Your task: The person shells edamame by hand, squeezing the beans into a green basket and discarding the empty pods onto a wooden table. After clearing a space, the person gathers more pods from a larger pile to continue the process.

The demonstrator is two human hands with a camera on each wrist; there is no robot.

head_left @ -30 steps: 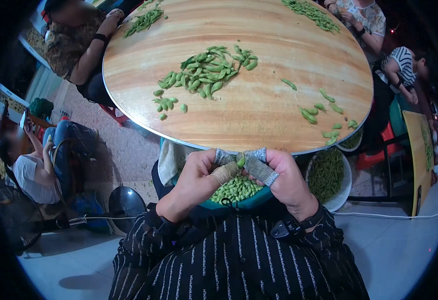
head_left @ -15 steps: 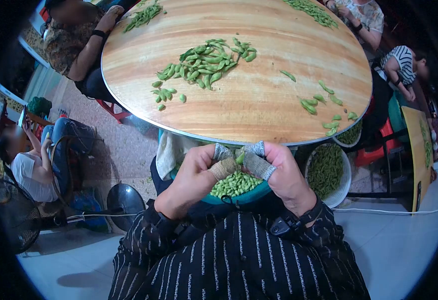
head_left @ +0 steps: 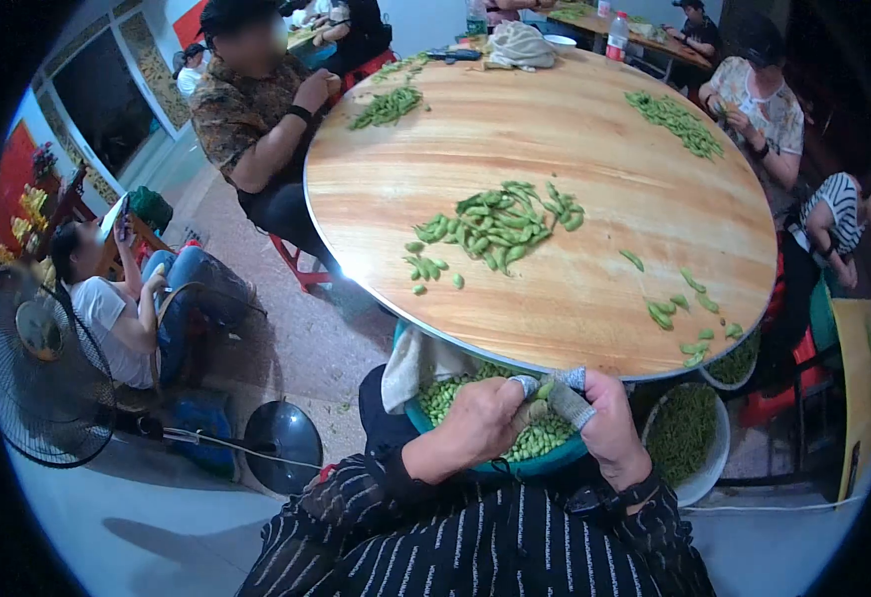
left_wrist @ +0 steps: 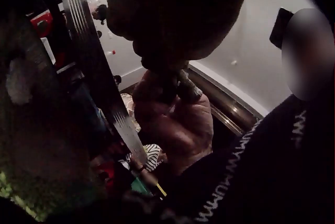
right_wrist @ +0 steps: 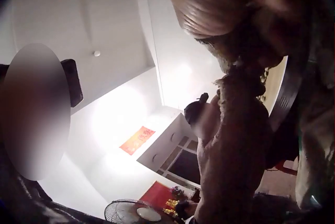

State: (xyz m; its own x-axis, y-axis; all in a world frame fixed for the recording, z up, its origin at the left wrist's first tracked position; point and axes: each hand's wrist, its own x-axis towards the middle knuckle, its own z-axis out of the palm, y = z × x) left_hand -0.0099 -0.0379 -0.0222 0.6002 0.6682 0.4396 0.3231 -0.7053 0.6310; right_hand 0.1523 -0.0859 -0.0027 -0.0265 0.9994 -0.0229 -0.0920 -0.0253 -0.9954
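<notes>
Close in front of the table's near edge, my left hand [head_left: 480,418] and right hand [head_left: 609,423] meet, pinching a green edamame pod [head_left: 543,391] between their fingertips. Knitted sleeves [head_left: 570,403] wrap the thumbs and fingers. Most of the pod is hidden by these fingers. Below the hands sits a teal basin [head_left: 557,458] of shelled beans [head_left: 540,438], with a pale cloth [head_left: 402,370] over its left rim. Both wrist views are dark; the right hand [left_wrist: 175,124] shows in the left wrist view and the left hand [right_wrist: 235,130] in the right wrist view.
A pile of pods [head_left: 495,224] lies on the round wooden table [head_left: 555,308], with several loose pods at its right. A white basket [head_left: 719,448] of pods or husks stands at right on the floor. A fan [head_left: 42,368] stands left. People sit around.
The head view has tilted up and swung left, so the table and hands appear lower and farther right. Both hands stay together on the pod; the left thumb's sleeve has gone out of sight.
</notes>
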